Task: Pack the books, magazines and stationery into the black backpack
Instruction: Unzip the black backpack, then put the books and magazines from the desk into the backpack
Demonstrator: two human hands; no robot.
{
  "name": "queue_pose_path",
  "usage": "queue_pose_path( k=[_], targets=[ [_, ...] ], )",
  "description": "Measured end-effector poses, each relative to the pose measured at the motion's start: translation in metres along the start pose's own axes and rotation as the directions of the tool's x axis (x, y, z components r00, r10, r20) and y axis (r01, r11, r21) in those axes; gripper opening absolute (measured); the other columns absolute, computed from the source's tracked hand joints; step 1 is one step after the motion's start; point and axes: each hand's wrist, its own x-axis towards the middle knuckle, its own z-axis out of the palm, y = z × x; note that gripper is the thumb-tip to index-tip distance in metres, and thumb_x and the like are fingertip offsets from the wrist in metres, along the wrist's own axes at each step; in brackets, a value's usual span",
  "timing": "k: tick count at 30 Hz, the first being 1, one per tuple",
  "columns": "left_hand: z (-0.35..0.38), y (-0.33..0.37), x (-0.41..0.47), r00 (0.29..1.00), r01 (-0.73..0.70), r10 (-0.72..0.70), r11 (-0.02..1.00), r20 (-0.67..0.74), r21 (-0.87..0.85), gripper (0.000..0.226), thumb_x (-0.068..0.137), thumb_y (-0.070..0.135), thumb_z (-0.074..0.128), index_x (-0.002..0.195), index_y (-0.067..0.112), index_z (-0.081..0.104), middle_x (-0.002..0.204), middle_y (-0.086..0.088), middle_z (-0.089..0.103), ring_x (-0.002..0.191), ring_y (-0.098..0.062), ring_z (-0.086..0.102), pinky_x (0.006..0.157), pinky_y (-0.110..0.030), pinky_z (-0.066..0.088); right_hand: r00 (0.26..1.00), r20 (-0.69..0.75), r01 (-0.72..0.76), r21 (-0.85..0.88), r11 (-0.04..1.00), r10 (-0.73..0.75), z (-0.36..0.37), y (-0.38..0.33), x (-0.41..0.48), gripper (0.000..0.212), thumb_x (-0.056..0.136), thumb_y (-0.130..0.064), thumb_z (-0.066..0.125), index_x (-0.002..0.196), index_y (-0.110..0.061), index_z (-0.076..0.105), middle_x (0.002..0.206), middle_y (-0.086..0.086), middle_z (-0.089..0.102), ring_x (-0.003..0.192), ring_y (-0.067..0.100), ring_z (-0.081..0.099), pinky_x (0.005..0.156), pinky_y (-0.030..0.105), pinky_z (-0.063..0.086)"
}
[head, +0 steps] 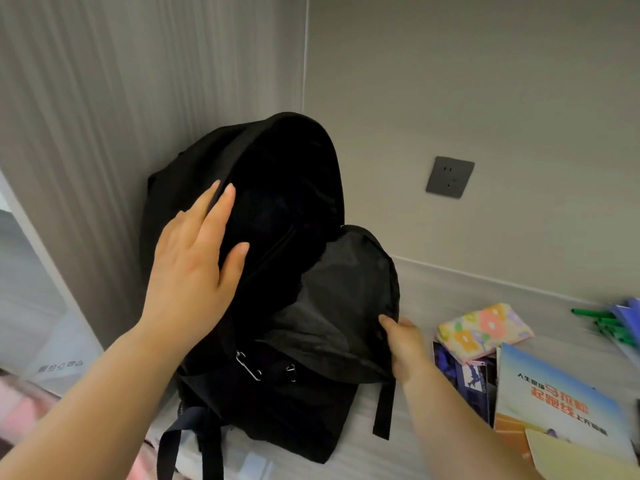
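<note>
The black backpack (277,403) stands upright on the white desk, its main compartment unzipped and gaping dark. My left hand (194,268) lies flat with fingers spread against the left rim of the opening. My right hand (405,344) pinches the edge of the folded-down front flap (346,289). To the right lie a floral pouch (485,329), a dark photo magazine (464,382), a blue-and-orange book with red lettering (557,407) and a yellow sheet (571,459). Green pens (609,327) and purple folders (628,317) sit at the far right.
The backpack leans into a corner of grey wall panels. A dark wall socket (449,177) is on the wall behind the desk (450,292). Pink fabric (20,403) shows at the lower left, below the desk edge.
</note>
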Motion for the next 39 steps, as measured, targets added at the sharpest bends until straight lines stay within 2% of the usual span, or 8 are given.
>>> queue_pose_path(
  k=[6,10,17,20,26,30,35,39],
  targets=[
    [0.004,-0.006,-0.001,0.999,0.048,-0.048,0.997,0.003,-0.053,0.063,0.084,0.019,0.057,0.139,0.007,0.029,0.147,-0.019,0.030,0.132,-0.024,0.026,0.104,-0.036,0.016,1.000,-0.030,0.000,-0.085,0.996,-0.003,-0.008,0.026,0.001,0.017,0.092,-0.004,0.046,0.100,0.004,0.057,0.094,0.017,0.058,0.078,0.028,0.055,0.066,0.035,0.045],
    [0.011,-0.005,-0.003,0.998,0.003,-0.002,1.000,-0.068,0.024,0.050,0.083,0.024,0.048,0.130,0.006,0.044,0.145,-0.026,0.028,0.132,-0.030,0.018,0.109,-0.038,0.010,0.998,-0.035,0.054,-0.180,0.982,-0.061,-0.012,0.023,-0.002,0.024,0.092,-0.005,0.044,0.111,0.006,0.054,0.093,0.016,0.058,0.093,0.033,0.057,0.086,0.044,0.048],
    [0.030,0.058,-0.016,0.963,-0.269,0.268,0.950,-0.030,-0.157,0.031,0.083,0.018,0.044,0.108,0.015,0.061,0.134,-0.003,0.046,0.128,-0.025,0.029,0.115,-0.023,0.002,0.978,-0.143,0.124,-0.172,0.977,-0.150,-0.060,0.024,-0.013,0.019,0.091,0.001,0.040,0.104,-0.004,0.052,0.068,0.005,0.053,0.054,0.014,0.047,0.042,0.012,0.039],
    [0.047,0.081,-0.027,0.933,-0.279,0.338,0.895,0.121,-0.349,0.035,0.081,0.021,0.042,0.101,0.011,0.069,0.113,0.007,0.053,0.117,-0.012,0.042,0.108,-0.023,0.017,0.955,-0.165,0.203,-0.247,0.947,-0.248,-0.089,0.020,-0.022,0.015,0.088,0.003,0.044,0.092,-0.008,0.053,0.074,0.007,0.056,0.064,0.019,0.052,0.051,0.012,0.044],
    [0.090,0.126,-0.076,0.812,-0.212,0.462,0.803,0.356,-0.557,0.032,0.078,0.028,0.044,0.089,0.017,0.073,0.085,0.013,0.070,0.095,-0.003,0.053,0.085,-0.005,0.037,0.889,-0.260,0.148,-0.614,0.775,-0.376,-0.188,0.035,-0.041,0.011,0.088,-0.007,0.050,0.093,-0.014,0.057,0.103,0.006,0.061,0.102,0.026,0.058,0.077,0.022,0.035],
    [0.130,0.170,-0.103,0.634,-0.049,0.446,0.839,0.632,-0.542,0.029,0.090,0.031,0.046,0.115,0.029,0.061,0.113,0.018,0.061,0.103,0.007,0.050,0.072,0.008,0.029,0.855,-0.398,-0.016,-0.662,0.749,-0.333,-0.261,0.044,-0.060,0.024,0.087,-0.007,0.053,0.110,-0.009,0.057,0.116,0.011,0.061,0.108,0.027,0.056,0.077,0.023,0.035],
    [0.183,0.230,-0.127,0.499,-0.033,0.395,0.898,0.772,-0.438,0.039,0.093,0.030,0.044,0.132,0.031,0.043,0.140,0.012,0.044,0.125,-0.006,0.043,0.096,-0.013,0.034,0.842,-0.490,-0.175,-0.643,0.746,-0.225,-0.343,0.062,-0.078,0.037,0.085,-0.011,0.057,0.121,-0.004,0.051,0.126,0.015,0.057,0.112,0.029,0.054,0.085,0.030,0.041],
    [0.229,0.280,-0.143,0.345,-0.149,0.379,0.926,0.859,-0.348,0.055,0.091,0.033,0.046,0.141,0.023,0.026,0.153,0.007,0.021,0.138,-0.013,0.025,0.111,-0.021,0.020,0.868,-0.482,-0.206,-0.569,0.796,-0.121,-0.389,0.071,-0.083,0.035,0.086,-0.009,0.053,0.120,-0.001,0.048,0.121,0.015,0.056,0.090,0.020,0.050,0.057,0.021,0.041]
  ],
)
